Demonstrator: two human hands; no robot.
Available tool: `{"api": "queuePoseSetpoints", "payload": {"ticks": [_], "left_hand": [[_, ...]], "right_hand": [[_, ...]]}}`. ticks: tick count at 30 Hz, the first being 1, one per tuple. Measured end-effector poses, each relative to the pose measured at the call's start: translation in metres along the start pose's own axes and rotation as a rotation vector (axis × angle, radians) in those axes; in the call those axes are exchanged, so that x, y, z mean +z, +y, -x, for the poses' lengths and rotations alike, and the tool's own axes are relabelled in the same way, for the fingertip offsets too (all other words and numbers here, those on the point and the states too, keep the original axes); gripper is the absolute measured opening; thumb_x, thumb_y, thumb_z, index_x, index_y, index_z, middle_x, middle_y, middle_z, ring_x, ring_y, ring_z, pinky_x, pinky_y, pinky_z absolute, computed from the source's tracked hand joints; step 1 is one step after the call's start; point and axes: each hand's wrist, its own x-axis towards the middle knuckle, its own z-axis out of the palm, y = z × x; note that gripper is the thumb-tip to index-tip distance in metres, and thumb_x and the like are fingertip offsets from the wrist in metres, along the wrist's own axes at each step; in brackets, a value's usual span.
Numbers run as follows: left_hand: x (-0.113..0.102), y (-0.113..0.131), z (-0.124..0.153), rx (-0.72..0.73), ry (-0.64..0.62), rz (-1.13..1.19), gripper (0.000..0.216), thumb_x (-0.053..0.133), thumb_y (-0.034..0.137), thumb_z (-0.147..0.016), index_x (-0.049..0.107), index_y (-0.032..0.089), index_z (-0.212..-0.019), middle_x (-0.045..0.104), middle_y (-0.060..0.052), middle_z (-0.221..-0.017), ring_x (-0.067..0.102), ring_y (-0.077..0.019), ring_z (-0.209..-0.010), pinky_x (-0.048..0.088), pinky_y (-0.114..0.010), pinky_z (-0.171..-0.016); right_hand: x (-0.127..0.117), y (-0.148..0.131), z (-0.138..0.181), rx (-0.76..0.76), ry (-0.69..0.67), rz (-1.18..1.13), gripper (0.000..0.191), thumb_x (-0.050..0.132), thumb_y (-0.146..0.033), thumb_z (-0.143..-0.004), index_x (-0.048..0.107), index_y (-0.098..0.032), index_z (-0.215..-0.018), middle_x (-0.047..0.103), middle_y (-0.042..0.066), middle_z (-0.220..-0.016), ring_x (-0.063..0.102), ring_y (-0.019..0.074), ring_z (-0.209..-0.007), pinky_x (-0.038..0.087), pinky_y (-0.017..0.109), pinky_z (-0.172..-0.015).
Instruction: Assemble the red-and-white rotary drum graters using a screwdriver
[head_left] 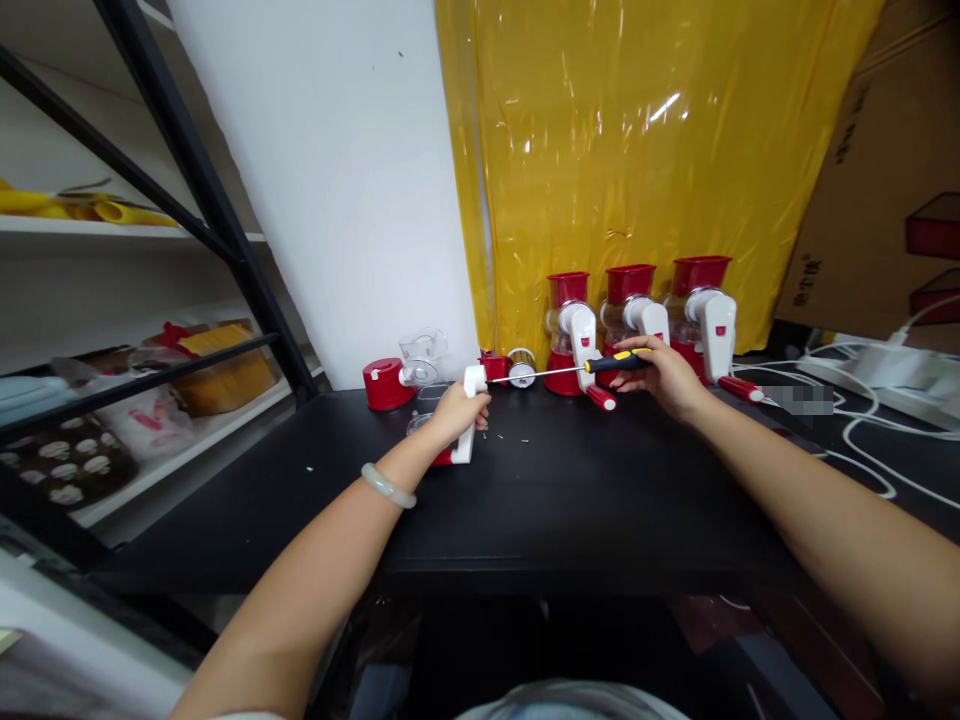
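My left hand (456,412) is closed around a white crank handle (475,379), its white end pointing up and a red part showing below near the tabletop. My right hand (664,376) grips a screwdriver (618,361) by its black and yellow handle. The long thin shaft lies level and points left, its tip at the upper end of the crank handle. Whether the tip sits in a screw is too small to see. A few tiny screws (524,440) lie on the table just right of my left hand.
Behind my hands stand three red and white rotary graters (581,335). A red base (388,384) with clear plastic parts (423,358) and a drum (522,368) are at the back of the black table (570,510). White cables (862,430) run along the right; a shelf rack (217,215) borders the left.
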Motion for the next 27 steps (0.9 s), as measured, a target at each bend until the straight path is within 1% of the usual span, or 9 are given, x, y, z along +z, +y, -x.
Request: {"api": "queuePoseSetpoints", "payload": {"ticks": [2,4,8,11,13,17,22,24,27], "left_hand": [[0.0,0.0,0.0,0.0,-0.001,-0.003,0.011,0.053,0.005,-0.079,0.05,0.016,-0.08,0.054,0.004,-0.051,0.053,-0.0111,-0.039,0.049,-0.023,-0.044],[0.0,0.0,0.0,0.003,0.0,-0.003,0.011,0.052,0.005,-0.079,0.05,0.016,-0.081,0.054,0.005,-0.051,0.052,-0.0111,-0.039,0.049,-0.023,-0.044],[0.0,0.0,0.0,0.009,-0.002,-0.015,0.011,0.052,0.006,-0.079,0.05,0.016,-0.081,0.054,0.005,-0.05,0.052,-0.0111,-0.039,0.048,-0.023,-0.043],[0.0,-0.001,0.0,0.006,-0.002,-0.013,0.011,0.053,0.006,-0.079,0.05,0.016,-0.08,0.054,0.004,-0.051,0.053,-0.0112,-0.039,0.048,-0.023,-0.044],[0.0,-0.001,0.0,0.002,0.0,-0.002,0.012,0.054,0.005,-0.079,0.05,0.016,-0.08,0.054,0.004,-0.051,0.052,-0.0109,-0.039,0.048,-0.023,-0.044],[0.0,0.0,0.001,0.012,0.001,0.007,0.012,0.053,0.005,-0.079,0.05,0.016,-0.078,0.054,0.004,-0.052,0.052,-0.0105,-0.039,0.048,-0.023,-0.044],[0.0,0.002,0.002,0.008,-0.001,-0.007,0.012,0.051,0.006,-0.08,0.05,0.017,-0.075,0.053,0.004,-0.052,0.052,-0.0108,-0.04,0.049,-0.024,-0.044],[0.0,0.003,0.003,0.01,-0.001,-0.005,0.013,0.051,0.006,-0.08,0.05,0.016,-0.074,0.053,0.004,-0.052,0.052,-0.0108,-0.04,0.049,-0.024,-0.044],[0.0,0.003,0.003,0.015,-0.001,0.003,0.012,0.051,0.006,-0.08,0.05,0.016,-0.074,0.053,0.004,-0.052,0.052,-0.0111,-0.04,0.048,-0.024,-0.044]], "right_hand": [[0.001,-0.001,0.001,-0.003,0.015,0.008,0.02,0.05,-0.016,-0.078,0.055,-0.02,-0.097,0.067,0.001,-0.066,0.067,0.0163,-0.054,0.054,0.026,-0.049],[0.002,-0.001,0.002,0.002,0.022,0.005,0.018,0.05,-0.015,-0.079,0.055,-0.02,-0.095,0.066,0.001,-0.064,0.066,0.0154,-0.051,0.054,0.025,-0.048],[0.001,0.001,0.0,0.001,0.035,-0.022,0.011,0.052,-0.017,-0.081,0.054,-0.021,-0.092,0.064,-0.001,-0.064,0.063,0.014,-0.047,0.055,0.028,-0.048],[0.0,0.004,-0.002,-0.024,0.031,-0.025,0.01,0.056,-0.022,-0.083,0.054,-0.021,-0.093,0.065,-0.002,-0.065,0.062,0.0133,-0.046,0.056,0.028,-0.049],[-0.001,0.006,-0.002,-0.039,0.02,-0.018,0.012,0.059,-0.026,-0.083,0.054,-0.021,-0.093,0.065,-0.002,-0.067,0.062,0.0128,-0.045,0.056,0.027,-0.048],[-0.002,0.008,-0.002,-0.068,0.01,-0.002,0.023,0.068,-0.036,-0.08,0.055,-0.021,-0.092,0.066,-0.002,-0.071,0.062,0.0116,-0.045,0.054,0.026,-0.047],[-0.001,0.008,-0.001,-0.082,0.013,0.019,0.033,0.073,-0.045,-0.076,0.056,-0.021,-0.09,0.066,-0.002,-0.073,0.061,0.0109,-0.045,0.054,0.026,-0.047],[-0.001,0.008,-0.001,-0.09,0.02,0.044,0.034,0.073,-0.048,-0.076,0.056,-0.021,-0.088,0.065,-0.002,-0.068,0.059,0.0113,-0.043,0.052,0.025,-0.043],[-0.003,0.01,-0.001,-0.102,0.004,0.127,0.034,0.068,-0.054,-0.08,0.057,-0.022,-0.085,0.058,-0.004,-0.054,0.053,0.0117,-0.036,0.047,0.026,-0.039]]}}
